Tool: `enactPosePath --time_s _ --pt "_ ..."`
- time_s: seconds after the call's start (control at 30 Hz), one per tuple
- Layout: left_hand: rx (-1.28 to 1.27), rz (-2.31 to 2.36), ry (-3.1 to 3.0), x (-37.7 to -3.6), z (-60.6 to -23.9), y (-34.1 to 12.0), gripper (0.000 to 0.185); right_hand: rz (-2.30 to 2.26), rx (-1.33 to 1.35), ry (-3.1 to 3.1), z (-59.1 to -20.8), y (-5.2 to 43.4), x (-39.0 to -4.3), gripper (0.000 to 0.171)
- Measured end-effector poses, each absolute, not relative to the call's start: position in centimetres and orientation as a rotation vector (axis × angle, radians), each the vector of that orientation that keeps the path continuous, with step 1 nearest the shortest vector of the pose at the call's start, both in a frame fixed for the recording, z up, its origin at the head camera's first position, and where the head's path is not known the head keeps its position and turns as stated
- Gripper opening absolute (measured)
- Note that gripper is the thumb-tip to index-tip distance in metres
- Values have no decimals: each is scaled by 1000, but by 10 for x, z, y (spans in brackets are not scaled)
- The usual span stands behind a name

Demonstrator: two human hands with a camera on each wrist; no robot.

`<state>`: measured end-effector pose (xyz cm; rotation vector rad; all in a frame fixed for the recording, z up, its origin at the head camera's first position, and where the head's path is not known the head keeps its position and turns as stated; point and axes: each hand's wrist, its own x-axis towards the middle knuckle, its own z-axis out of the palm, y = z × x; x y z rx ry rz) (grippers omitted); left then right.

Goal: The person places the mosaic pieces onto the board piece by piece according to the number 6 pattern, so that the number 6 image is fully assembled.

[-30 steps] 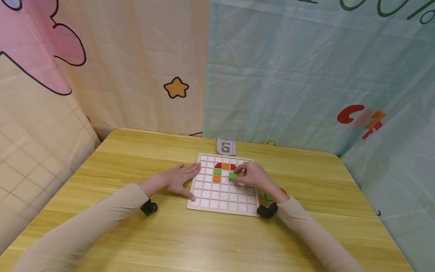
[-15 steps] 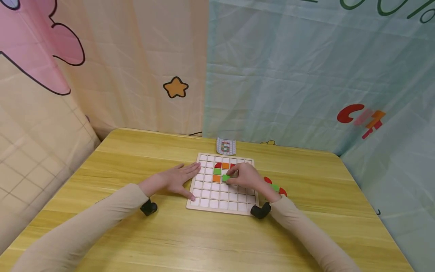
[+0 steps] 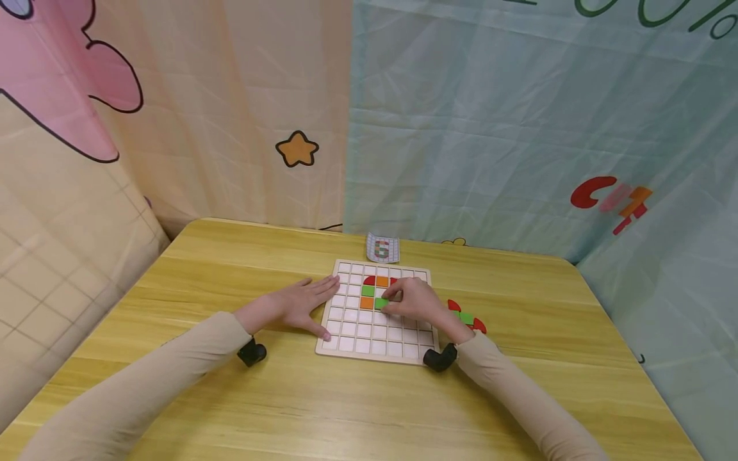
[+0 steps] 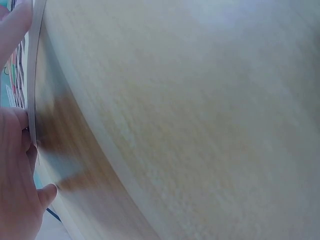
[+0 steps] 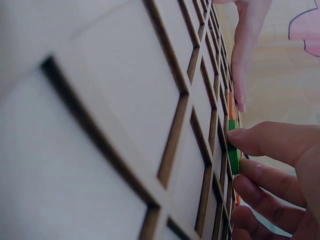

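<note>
A white wooden grid board (image 3: 352,346) lies on the table. In its upper cells sit two red curved tiles (image 3: 369,280), an orange tile (image 3: 382,280), a green tile (image 3: 368,291) and a second orange tile (image 3: 366,302). My right hand (image 3: 389,301) pinches another green tile (image 3: 381,302) by its edge, right beside the lower orange one. In the right wrist view that green tile (image 5: 233,152) stands edge-on at the board's surface under my fingertips (image 5: 250,140). My left hand (image 3: 308,302) lies flat on the table, its fingers touching the board's left edge (image 4: 32,75).
Loose red pieces (image 3: 453,305) and a green piece (image 3: 466,318) lie on the yellow wooden table (image 3: 230,397) just right of the board. A small printed card (image 3: 383,248) stands behind the board. Fabric curtains close in the far and side edges.
My right hand carried the green tile leftward across the board, down to the cell beside the lower orange tile. The loose pieces at the right came into view. The left hand stayed still.
</note>
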<state>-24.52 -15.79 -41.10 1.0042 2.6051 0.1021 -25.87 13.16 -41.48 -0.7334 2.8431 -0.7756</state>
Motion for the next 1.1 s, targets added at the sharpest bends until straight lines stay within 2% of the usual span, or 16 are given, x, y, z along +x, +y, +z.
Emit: enactPosePath --time_s 0.63,1.1 --pt "983 99 2605 -242 -409 -156 113 -839 -727 2836 -412 140 -255 26" --pt "995 102 2605 -239 -405 -156 111 -852 -696 2898 -411 172 -256 27"
